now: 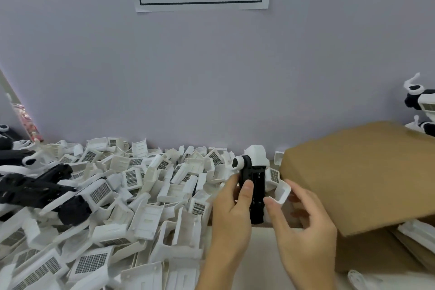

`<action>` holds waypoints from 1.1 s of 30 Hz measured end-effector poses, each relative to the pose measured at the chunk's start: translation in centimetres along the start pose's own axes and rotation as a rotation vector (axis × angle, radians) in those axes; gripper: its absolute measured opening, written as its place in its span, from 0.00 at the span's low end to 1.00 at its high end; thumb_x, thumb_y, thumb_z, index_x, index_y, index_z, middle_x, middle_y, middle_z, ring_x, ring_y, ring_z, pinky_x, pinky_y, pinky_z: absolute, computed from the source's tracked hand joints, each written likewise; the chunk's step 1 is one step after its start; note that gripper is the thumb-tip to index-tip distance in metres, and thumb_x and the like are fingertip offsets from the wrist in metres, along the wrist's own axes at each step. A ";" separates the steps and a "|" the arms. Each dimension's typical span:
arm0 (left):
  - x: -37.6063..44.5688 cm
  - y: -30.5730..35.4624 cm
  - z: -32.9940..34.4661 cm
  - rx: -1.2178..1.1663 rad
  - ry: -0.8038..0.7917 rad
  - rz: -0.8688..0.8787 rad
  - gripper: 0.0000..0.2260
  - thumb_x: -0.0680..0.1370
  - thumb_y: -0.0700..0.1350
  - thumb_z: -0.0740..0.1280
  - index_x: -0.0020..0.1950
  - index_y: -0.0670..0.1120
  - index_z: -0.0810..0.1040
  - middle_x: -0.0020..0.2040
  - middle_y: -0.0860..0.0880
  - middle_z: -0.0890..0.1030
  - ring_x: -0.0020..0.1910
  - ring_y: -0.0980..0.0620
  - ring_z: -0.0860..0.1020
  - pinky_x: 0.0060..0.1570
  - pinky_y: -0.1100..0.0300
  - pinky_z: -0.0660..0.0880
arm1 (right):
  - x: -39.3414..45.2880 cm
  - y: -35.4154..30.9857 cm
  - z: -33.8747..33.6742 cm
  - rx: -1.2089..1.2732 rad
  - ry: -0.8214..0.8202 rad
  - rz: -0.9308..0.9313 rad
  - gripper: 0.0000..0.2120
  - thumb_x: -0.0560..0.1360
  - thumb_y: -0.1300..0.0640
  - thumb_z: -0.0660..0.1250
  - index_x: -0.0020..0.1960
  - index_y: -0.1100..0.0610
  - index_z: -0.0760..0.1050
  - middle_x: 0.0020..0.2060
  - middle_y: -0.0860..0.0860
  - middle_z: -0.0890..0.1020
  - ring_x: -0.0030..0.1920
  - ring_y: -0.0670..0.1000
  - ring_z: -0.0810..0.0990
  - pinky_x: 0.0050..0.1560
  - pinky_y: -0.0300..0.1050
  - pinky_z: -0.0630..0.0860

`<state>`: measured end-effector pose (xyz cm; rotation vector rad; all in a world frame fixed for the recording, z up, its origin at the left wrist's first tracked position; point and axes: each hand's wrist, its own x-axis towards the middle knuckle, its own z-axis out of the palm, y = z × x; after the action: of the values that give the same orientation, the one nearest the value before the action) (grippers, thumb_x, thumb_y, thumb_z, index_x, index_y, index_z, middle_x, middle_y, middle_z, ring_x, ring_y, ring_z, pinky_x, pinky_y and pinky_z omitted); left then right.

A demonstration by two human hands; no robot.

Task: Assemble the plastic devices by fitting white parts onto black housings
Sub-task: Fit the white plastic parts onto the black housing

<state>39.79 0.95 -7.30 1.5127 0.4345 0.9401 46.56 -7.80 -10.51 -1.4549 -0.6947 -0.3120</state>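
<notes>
So the left hand [231, 209] has its fingers wrapped round the black housing [255, 192], holding it upright just above the bench, thumb pressed on the front face. There's already a white cap and a white ring sitting on its top end. The right hand [303, 226] is pinching a small white clip-on part [282, 192] between thumb and fingertips, right up against the housing's right side. Can't tell if it's actually seated or only touching.

What I'd worry about from here: that white part looks thin-walled and open-sided, so if it goes on crooked and gets pushed anyway, a tab could bend or snap instead of clicking home. The grip on it is only a fingertip pinch, so a slip could flick it into the big pile of white parts [117, 195] on the left, and good luck spotting which one it was. Also the left thumb sits close to where the piece needs to land, so it may block the fit or get nipped. The cardboard box [367, 176] is near the right wrist too, easy to bump while twisting
</notes>
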 end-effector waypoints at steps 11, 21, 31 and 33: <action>-0.1 -0.9 0.9 0.080 -0.114 -0.023 0.11 0.84 0.41 0.61 0.51 0.52 0.82 0.44 0.51 0.86 0.44 0.53 0.83 0.50 0.47 0.81 | 0.4 0.3 0.2 0.129 0.046 0.115 0.17 0.70 0.39 0.74 0.56 0.41 0.77 0.48 0.37 0.83 0.49 0.41 0.83 0.48 0.35 0.79; 0.5 -1.4 0.9 0.009 -0.067 -0.139 0.12 0.85 0.46 0.59 0.57 0.48 0.82 0.50 0.50 0.87 0.51 0.51 0.84 0.59 0.45 0.79 | 0.1 0.2 0.4 -0.098 -0.006 -0.017 0.24 0.75 0.57 0.73 0.69 0.59 0.75 0.55 0.47 0.79 0.56 0.37 0.77 0.54 0.23 0.70; 0.4 -1.8 1.0 -0.080 -0.163 -0.175 0.14 0.86 0.46 0.54 0.61 0.52 0.80 0.52 0.54 0.86 0.53 0.56 0.84 0.49 0.61 0.80 | 0.0 -0.1 0.6 -0.162 -0.057 -0.006 0.26 0.75 0.50 0.71 0.70 0.59 0.74 0.53 0.48 0.78 0.50 0.44 0.80 0.51 0.24 0.71; 0.4 -1.7 1.0 -0.093 -0.199 -0.159 0.14 0.86 0.47 0.55 0.64 0.53 0.79 0.54 0.54 0.86 0.55 0.56 0.83 0.53 0.59 0.80 | 0.1 -0.1 0.6 -0.163 -0.040 -0.002 0.26 0.75 0.49 0.71 0.70 0.58 0.75 0.52 0.48 0.78 0.49 0.44 0.80 0.50 0.23 0.70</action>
<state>41.19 0.90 -8.76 1.4478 0.3564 0.6690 46.44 -7.25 -10.42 -1.6191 -0.7166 -0.3480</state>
